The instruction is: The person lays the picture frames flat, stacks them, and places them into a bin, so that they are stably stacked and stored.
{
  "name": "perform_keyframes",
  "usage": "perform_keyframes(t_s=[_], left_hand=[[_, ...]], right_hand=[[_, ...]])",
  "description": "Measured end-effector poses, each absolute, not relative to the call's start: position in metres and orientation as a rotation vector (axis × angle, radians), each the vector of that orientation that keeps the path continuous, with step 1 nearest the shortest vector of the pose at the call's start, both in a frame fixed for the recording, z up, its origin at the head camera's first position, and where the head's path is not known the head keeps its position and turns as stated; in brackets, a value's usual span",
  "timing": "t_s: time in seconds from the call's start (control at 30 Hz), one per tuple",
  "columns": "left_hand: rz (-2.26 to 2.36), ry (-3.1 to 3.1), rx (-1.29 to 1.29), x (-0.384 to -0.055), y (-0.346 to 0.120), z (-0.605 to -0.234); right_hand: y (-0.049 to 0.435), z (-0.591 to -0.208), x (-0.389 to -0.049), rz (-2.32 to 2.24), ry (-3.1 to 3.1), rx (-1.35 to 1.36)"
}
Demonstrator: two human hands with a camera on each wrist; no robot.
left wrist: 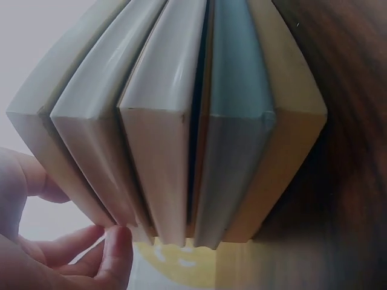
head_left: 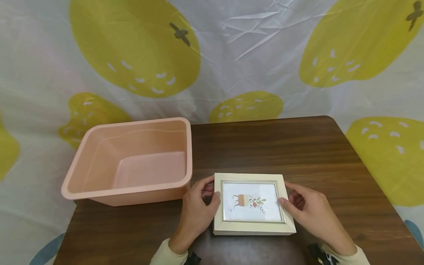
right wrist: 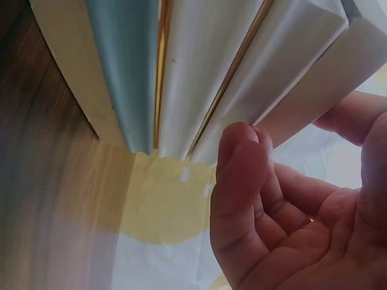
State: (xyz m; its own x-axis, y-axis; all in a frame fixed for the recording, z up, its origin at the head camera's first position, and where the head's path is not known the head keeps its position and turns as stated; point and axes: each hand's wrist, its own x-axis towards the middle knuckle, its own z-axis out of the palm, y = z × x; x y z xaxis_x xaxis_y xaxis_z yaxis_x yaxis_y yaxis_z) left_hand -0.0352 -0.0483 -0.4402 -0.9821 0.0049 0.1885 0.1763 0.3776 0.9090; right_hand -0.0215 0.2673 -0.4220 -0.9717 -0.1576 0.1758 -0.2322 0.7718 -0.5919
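Note:
A cream picture frame (head_left: 251, 201) lies flat on top of a stack, its picture showing a small pot with leaves and a red flower. My left hand (head_left: 198, 206) holds its left side, thumb on the border and fingers along the edge. On the opposite side my right hand (head_left: 313, 209) grips the border in the same way. Both wrist views show several frames piled beneath, among them white ones and a light blue frame (left wrist: 242, 66), with a tan frame (left wrist: 284, 78) lowest against the table. Fingertips of both hands touch near the top frame's side.
A pink plastic basin (head_left: 132, 190) stands left of the stack, close to my left hand; its visible floor is bare. Everything rests on a dark wood-grain table (head_left: 265, 147). Behind hangs a white cloth (head_left: 232, 73) printed with yellow fruit.

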Motion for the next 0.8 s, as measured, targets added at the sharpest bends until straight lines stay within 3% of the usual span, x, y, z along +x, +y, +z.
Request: perform_keyframes(t_s=[0.8], left_hand=[[-2.328,-2.376,-0.278,-0.026,-0.062,-0.47]], right_hand=[[0.275,-0.458,-0.013,1.616,-2.76,0.249]])
